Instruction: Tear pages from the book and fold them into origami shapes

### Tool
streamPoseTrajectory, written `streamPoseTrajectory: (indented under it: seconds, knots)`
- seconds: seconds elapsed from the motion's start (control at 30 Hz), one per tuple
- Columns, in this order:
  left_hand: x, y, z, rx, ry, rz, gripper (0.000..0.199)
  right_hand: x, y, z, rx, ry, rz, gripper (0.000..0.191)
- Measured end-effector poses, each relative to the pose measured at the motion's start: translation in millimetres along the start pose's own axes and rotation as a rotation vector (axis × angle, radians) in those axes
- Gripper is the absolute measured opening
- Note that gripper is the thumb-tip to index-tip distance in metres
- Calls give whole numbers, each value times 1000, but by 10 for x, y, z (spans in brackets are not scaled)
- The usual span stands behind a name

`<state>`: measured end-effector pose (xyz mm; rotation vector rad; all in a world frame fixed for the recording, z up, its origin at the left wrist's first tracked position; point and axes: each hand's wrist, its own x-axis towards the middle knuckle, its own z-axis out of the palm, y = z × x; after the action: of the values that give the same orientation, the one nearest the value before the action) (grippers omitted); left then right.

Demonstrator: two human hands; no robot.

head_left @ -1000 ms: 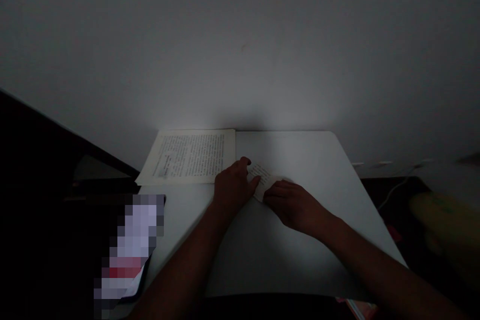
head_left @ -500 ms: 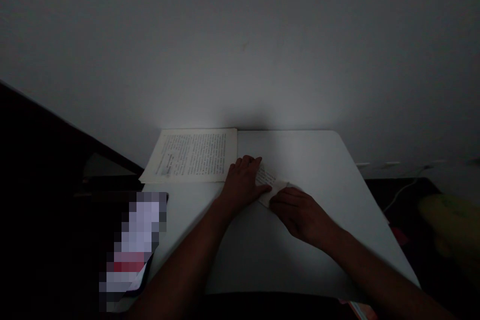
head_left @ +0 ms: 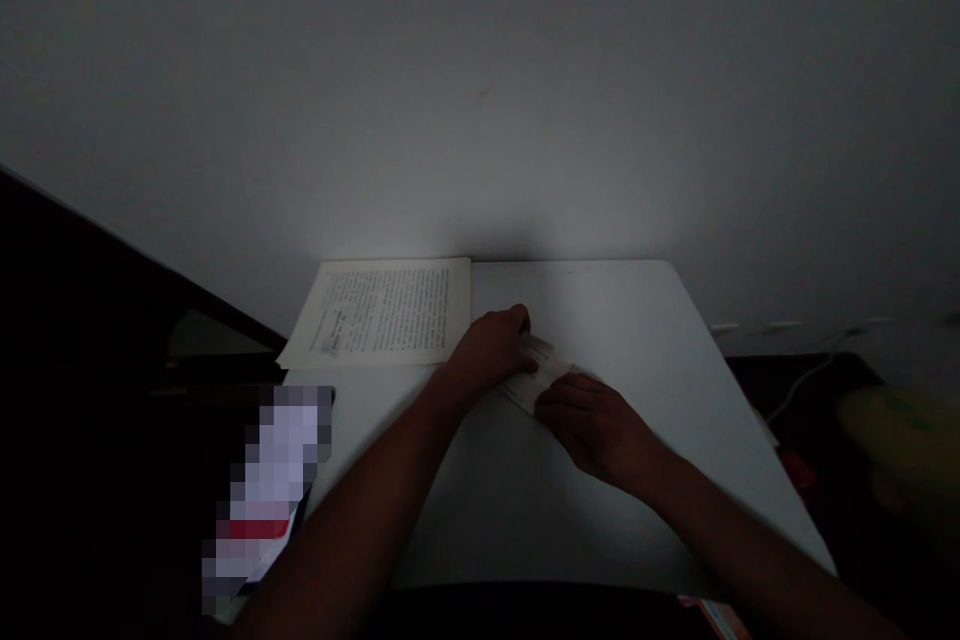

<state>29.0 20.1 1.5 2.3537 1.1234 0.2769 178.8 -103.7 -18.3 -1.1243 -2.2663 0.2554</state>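
A small piece of folded printed paper [head_left: 551, 361] lies at the middle of the white table [head_left: 600, 310], between my two hands. My left hand [head_left: 496, 348] has its fingers curled in over the paper's upper left side. My right hand [head_left: 592, 420] is closed on the paper's lower right edge, its fingers pressed together. Both hands hide part of the paper, and the light is dim. A larger printed sheet or stack of sheets [head_left: 382, 312] rests flat at the table's back left.
A phone-like device [head_left: 277, 480], its screen blurred out, sits at the table's left edge. Behind the table rises a pale wall [head_left: 480, 100]. Off the right side are a white cable [head_left: 806, 378] and a yellowish object [head_left: 900, 450].
My left hand, spread flat on the paper before, has drawn its fingers in and curled them at its edge. My right hand has hardly moved.
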Motion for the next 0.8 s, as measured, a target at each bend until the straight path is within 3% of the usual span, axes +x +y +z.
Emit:
streamPoseTrajectory:
  seconds: [0.2,0.4,0.8]
  knots:
    - [69,-43,-94,48,-12,49,16,-18,25,30,12,-17,7,20]
    - [123,-36,-115,173,-34,143,19,-11,29,23,20,-18,10,20]
    - [199,36,-157,321,-63,111,21,-15,18,19,15,-16,8,19]
